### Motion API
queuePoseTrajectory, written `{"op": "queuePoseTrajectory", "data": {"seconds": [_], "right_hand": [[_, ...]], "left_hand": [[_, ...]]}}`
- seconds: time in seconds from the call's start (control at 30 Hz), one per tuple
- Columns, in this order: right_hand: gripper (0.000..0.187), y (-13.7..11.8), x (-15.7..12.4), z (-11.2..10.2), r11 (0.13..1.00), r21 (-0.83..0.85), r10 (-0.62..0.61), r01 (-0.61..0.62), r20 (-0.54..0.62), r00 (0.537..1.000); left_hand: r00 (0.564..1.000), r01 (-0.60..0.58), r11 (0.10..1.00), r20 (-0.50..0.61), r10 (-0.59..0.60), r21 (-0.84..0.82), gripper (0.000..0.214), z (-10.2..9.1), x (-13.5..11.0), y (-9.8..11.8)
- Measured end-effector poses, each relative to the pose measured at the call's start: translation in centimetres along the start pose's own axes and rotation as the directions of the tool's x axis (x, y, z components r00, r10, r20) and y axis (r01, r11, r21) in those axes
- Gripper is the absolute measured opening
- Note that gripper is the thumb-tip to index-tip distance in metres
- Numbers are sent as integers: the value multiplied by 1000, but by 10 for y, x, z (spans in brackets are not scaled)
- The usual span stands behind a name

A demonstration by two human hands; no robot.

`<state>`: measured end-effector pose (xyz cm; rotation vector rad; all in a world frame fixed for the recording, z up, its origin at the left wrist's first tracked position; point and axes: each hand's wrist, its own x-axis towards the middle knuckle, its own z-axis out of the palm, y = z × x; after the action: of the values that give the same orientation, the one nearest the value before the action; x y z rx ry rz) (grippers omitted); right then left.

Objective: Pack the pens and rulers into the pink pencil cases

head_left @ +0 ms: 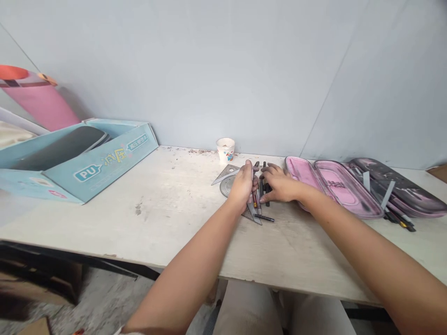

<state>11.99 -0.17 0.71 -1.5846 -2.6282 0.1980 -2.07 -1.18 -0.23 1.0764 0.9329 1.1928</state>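
Note:
My left hand [242,184] is curled around a bunch of slim dark pens [262,186] in the middle of the white table top [139,228]. My right hand [279,184] comes in from the right, its fingers against the same bunch. Under and beside my left hand lie a clear triangular set square [225,173] and a round protractor [226,187]. A loose black pen [264,217] lies just below the bunch. To the right sits an open pink-lined pencil case [335,186], with several pens at its far side.
A pale blue cardboard box [99,156] stands at the table's left end, with a pink tube [45,100] behind it. A white paper cup [225,150] stands against the grey wall [223,70]. The table's front edge runs above my knees.

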Motion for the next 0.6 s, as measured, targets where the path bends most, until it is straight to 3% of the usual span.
{"op": "queuePoseTrajectory", "data": {"seconds": [0.07, 0.17, 0.27, 0.37, 0.47, 0.53, 0.6], "right_hand": [[75, -5, -6, 4, 1000, -8, -23, 22, -141, 990], [52, -11, -18, 9, 993, 17, -107, 120, -328, 939], [26, -14, -27, 9, 971, 137, -109, 195, -471, 875], [19, -14, -31, 1, 938, 310, 95, 157, -663, 743], [29, -12, -29, -6, 802, 564, 376, 198, -733, 566], [33, -10, -25, -8, 677, 676, 478, 290, -704, 525], [34, -8, -20, -7, 583, 733, 526, 350, -669, 526]], "left_hand": [[999, -18, 1000, -29, 18, -16, 40, 1, 0, 0], [995, -61, 998, -74, 62, 20, 31, 2, 1, 1], [985, -141, 964, -63, 159, 225, 24, 2, 0, 0], [954, -264, 814, 19, 298, 518, 17, 1, -2, -1], [937, -312, 660, 105, 334, 683, 14, 1, -6, -1], [935, -318, 613, 133, 328, 724, 17, 2, -9, 1], [934, -325, 586, 153, 324, 742, 18, 4, -10, 2]]}}
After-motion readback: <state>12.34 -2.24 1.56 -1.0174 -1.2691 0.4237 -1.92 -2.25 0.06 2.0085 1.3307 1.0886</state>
